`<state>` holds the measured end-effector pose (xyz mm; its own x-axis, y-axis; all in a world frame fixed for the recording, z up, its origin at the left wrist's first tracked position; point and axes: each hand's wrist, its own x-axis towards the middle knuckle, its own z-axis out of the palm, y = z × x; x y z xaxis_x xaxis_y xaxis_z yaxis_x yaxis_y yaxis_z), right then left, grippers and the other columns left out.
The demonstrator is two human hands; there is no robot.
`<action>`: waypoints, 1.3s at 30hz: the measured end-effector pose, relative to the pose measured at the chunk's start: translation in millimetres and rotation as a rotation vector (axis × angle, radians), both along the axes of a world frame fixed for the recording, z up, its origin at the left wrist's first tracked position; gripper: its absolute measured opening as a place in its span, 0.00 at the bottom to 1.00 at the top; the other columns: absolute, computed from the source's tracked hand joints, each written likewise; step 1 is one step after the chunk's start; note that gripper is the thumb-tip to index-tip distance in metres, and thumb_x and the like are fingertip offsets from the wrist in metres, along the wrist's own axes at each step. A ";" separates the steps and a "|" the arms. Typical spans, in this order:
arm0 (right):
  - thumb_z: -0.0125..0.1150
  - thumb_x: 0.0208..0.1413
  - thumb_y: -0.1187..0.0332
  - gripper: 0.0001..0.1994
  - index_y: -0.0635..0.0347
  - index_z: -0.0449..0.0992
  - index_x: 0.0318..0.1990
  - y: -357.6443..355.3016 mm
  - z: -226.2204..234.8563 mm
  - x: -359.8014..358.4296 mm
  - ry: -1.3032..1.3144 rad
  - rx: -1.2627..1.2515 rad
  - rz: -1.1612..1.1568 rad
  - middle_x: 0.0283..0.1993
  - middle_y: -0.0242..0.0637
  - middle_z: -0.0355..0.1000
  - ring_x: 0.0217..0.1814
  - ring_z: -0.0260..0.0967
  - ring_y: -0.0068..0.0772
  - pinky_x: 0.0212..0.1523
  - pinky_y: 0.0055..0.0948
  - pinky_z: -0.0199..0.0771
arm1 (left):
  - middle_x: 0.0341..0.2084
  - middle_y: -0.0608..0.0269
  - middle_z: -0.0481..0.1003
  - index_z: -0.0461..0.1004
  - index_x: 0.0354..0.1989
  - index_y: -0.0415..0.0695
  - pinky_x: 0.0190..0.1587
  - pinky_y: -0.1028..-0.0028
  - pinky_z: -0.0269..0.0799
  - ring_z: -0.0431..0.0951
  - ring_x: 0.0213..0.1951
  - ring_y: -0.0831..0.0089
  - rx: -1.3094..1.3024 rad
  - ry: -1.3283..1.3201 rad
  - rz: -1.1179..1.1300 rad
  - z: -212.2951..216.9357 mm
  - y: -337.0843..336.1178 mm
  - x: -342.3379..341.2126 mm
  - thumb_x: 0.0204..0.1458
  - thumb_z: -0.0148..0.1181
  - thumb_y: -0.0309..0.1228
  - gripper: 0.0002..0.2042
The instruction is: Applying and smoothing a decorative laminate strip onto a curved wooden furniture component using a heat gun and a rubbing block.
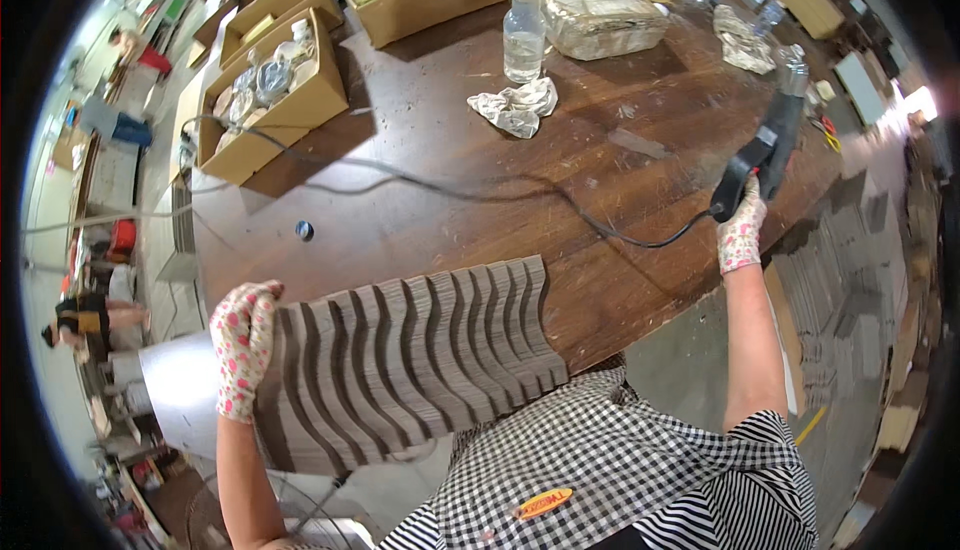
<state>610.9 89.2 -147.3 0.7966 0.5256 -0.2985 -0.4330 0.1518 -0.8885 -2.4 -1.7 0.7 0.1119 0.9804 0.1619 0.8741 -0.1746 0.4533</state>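
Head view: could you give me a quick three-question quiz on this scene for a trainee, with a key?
1. Which hand holds the black corded tool?
2. True or false: the tall white-capped bottle stands upright on the table.
3. What shapes the face of the grey-brown panel?
A) a square grid
B) wavy ridges
C) round holes

Key:
1. The right hand, in a white glove with pink spots.
2. True.
3. B

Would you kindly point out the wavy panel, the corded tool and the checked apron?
Wavy panel (420, 358), head view: ridged face.
Corded tool (784, 135), head view: dark body.
Checked apron (590, 450), head view: front cloth.
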 end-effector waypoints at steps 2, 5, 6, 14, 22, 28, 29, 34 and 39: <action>0.68 0.51 0.64 0.20 0.64 0.74 0.49 4.3 -0.6 21.9 -0.154 0.024 0.069 0.46 0.39 0.75 0.41 0.74 0.35 0.42 0.33 0.75 | 0.33 0.55 0.79 0.79 0.37 0.38 0.46 0.67 0.71 0.79 0.39 0.62 0.035 0.077 0.151 -7.3 1.1 1.9 0.59 0.49 0.29 0.11; 0.68 0.50 0.67 0.21 0.61 0.72 0.52 11.7 4.7 17.5 -0.249 -0.006 0.198 0.48 0.36 0.72 0.42 0.72 0.29 0.44 0.29 0.73 | 0.34 0.56 0.79 0.79 0.38 0.39 0.46 0.68 0.71 0.78 0.39 0.64 0.066 0.105 0.327 -21.8 -9.5 -14.4 0.61 0.48 0.31 0.13; 0.69 0.50 0.68 0.21 0.61 0.72 0.51 14.6 2.5 17.1 -0.357 -0.002 0.309 0.46 0.34 0.72 0.41 0.71 0.27 0.42 0.27 0.72 | 0.33 0.56 0.79 0.79 0.39 0.39 0.46 0.68 0.71 0.79 0.39 0.64 0.076 0.121 0.402 -26.2 -12.9 -22.2 0.61 0.47 0.31 0.13; 0.67 0.48 0.77 0.15 0.61 0.69 0.41 40.0 -9.0 -32.3 -0.555 -0.037 0.930 0.32 0.27 0.69 0.29 0.65 0.16 0.29 0.20 0.68 | 0.36 0.53 0.80 0.78 0.42 0.37 0.47 0.68 0.71 0.80 0.41 0.66 -0.039 -0.019 0.623 -24.1 -9.0 -13.6 0.63 0.46 0.40 0.19; 0.71 0.43 0.70 0.16 0.62 0.70 0.38 54.6 14.6 -101.6 -0.733 -0.012 1.111 0.34 0.34 0.72 0.34 0.70 0.24 0.37 0.30 0.72 | 0.31 0.56 0.79 0.78 0.37 0.39 0.43 0.68 0.72 0.79 0.37 0.65 0.040 -0.001 0.660 -26.6 -15.0 -18.3 0.62 0.49 0.35 0.14; 0.72 0.40 0.58 0.23 0.65 0.70 0.38 126.2 14.9 -198.5 -1.123 0.140 1.130 0.32 0.49 0.74 0.35 0.74 0.48 0.38 0.39 0.73 | 0.28 0.54 0.77 0.79 0.29 0.42 0.40 0.62 0.69 0.77 0.34 0.56 0.122 0.166 0.617 -29.6 -12.5 -7.9 0.58 0.52 0.37 0.14; 0.72 0.40 0.57 0.24 0.65 0.70 0.38 140.2 9.9 -217.1 -1.165 0.235 1.088 0.33 0.52 0.74 0.37 0.74 0.50 0.39 0.39 0.73 | 0.27 0.54 0.77 0.79 0.29 0.42 0.40 0.62 0.69 0.77 0.34 0.56 0.140 0.185 0.617 -30.9 -11.7 -7.6 0.58 0.52 0.37 0.14; 0.72 0.39 0.56 0.27 0.66 0.70 0.43 201.9 3.8 -307.4 -0.678 0.039 1.300 0.34 0.48 0.75 0.39 0.74 0.48 0.43 0.40 0.72 | 0.27 0.53 0.78 0.80 0.30 0.43 0.40 0.62 0.70 0.77 0.33 0.55 0.157 0.238 0.610 -16.0 -12.4 7.1 0.56 0.53 0.35 0.11; 0.72 0.41 0.60 0.30 0.64 0.65 0.49 277.6 9.1 -350.4 -0.537 -0.134 0.893 0.43 0.46 0.73 0.43 0.72 0.40 0.46 0.38 0.70 | 0.25 0.54 0.77 0.80 0.30 0.43 0.40 0.62 0.69 0.76 0.33 0.55 0.112 0.284 0.610 -11.6 -7.3 11.1 0.54 0.53 0.34 0.11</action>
<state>260.5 366.8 -138.2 0.1808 0.9762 -0.1194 0.1170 -0.1419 -0.9829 8.7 -9.0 -10.9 -0.4021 0.8606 0.3125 0.9135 0.3544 0.1996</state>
